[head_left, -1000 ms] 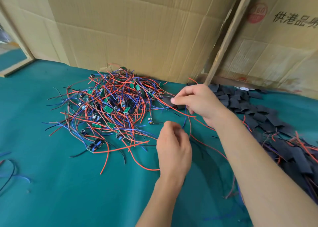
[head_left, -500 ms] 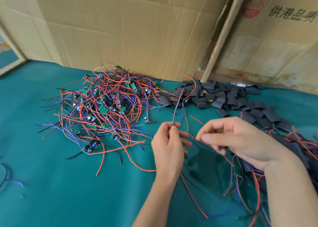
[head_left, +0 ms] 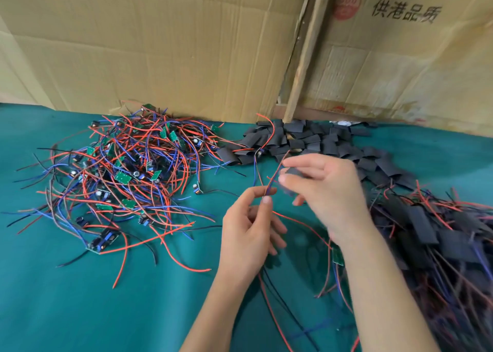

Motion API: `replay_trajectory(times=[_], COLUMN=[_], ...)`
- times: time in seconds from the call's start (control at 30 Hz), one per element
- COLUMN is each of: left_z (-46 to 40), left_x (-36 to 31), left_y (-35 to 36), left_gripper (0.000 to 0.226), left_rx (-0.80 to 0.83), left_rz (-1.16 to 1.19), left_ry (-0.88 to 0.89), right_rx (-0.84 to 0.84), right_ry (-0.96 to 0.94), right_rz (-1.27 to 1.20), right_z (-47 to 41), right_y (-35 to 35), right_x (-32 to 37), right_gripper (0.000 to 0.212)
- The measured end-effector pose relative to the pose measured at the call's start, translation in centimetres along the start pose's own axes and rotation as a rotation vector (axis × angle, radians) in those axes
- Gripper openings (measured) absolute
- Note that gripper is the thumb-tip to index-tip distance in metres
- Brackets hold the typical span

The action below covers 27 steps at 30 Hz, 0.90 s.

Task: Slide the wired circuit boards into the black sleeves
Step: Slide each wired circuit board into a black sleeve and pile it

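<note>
My left hand [head_left: 250,234] pinches a bunch of red and blue wires [head_left: 266,189] between thumb and fingertips, wire ends pointing up. Just right of it, my right hand [head_left: 325,189] holds a black sleeve [head_left: 292,170] at its fingertips, blurred, close to the wire ends. A small green circuit board [head_left: 337,255] hangs on those wires below my right wrist. A tangled pile of wired circuit boards [head_left: 122,175] lies on the left. Empty black sleeves [head_left: 306,141] are heaped at the back centre. Sleeved boards [head_left: 432,234] are piled on the right.
The table wears a teal cloth [head_left: 80,298]. Flattened cardboard [head_left: 160,45] stands along the back, with a wooden strip [head_left: 304,53] leaning between two sheets. Loose red and black wires [head_left: 280,306] trail toward the front edge between my forearms.
My right hand came back from the sleeve heap with a black sleeve and moved up beside the wire ends. My left hand kept its pinch on the wires and rose slightly.
</note>
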State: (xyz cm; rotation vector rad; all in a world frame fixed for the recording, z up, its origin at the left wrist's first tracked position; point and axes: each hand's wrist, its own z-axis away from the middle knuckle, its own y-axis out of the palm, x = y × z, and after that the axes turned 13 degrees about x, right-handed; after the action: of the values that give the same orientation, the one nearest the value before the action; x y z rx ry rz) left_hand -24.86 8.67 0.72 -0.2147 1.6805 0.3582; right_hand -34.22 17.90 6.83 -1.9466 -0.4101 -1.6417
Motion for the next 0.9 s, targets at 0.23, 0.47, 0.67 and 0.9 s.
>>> replay_trajectory(times=[0.23, 0.47, 0.67, 0.9], left_z=[-0.1, 0.0, 0.0, 0.1], left_x=[-0.2, -0.4, -0.3, -0.2], left_y=[-0.5, -0.5, -0.4, -0.5], left_gripper=[0.024, 0.027, 0.026, 0.023], left_rx=[-0.122, -0.046, -0.054, -0.002], left_rz=[0.094, 0.038, 0.062, 0.033], left_ry=[0.007, -0.001, -0.023, -0.037], right_rx=[0.363, 0.445, 0.247, -0.286], right_ry=[-0.008, 0.002, -0.042, -0.067], right_rz=[0.244, -0.151, -0.135, -0.221], right_z=[0.1, 0.3, 0.3, -0.2], right_y=[2.2, -0.2, -1.0, -3.6], right_x=[-0.1, -0.7, -0.4, -1.3], right_gripper=[0.049, 0.04, 0.024, 0.009])
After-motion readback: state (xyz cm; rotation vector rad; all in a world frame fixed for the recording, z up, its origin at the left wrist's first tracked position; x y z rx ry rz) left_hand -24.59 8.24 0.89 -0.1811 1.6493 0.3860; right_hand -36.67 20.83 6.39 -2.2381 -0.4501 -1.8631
